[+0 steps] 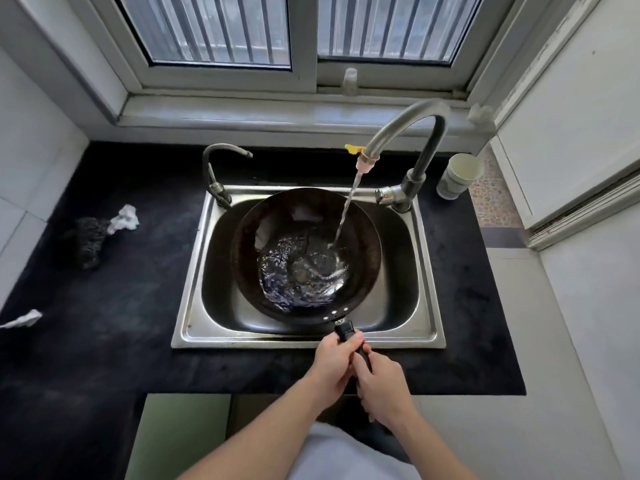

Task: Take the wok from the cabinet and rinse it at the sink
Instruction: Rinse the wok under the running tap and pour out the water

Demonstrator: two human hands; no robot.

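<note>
Black countertop [104, 341], steel sink [194, 306], barred window [207, 29].

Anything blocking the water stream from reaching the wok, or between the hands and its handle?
Nothing visible. The stream falls straight from the tap into the wok, held over the sink. The left hand and right hand already grip the handle.

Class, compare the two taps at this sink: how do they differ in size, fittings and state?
The right tap is taller and thicker; the left tap is short and slim. The right tap has a pink nozzle with a yellow tab at its tip; the left tap's tip is bare. Water runs from the right tap into the wok; the left tap is dry. Both are curved metal goosenecks mounted at the back of the sink.
</note>
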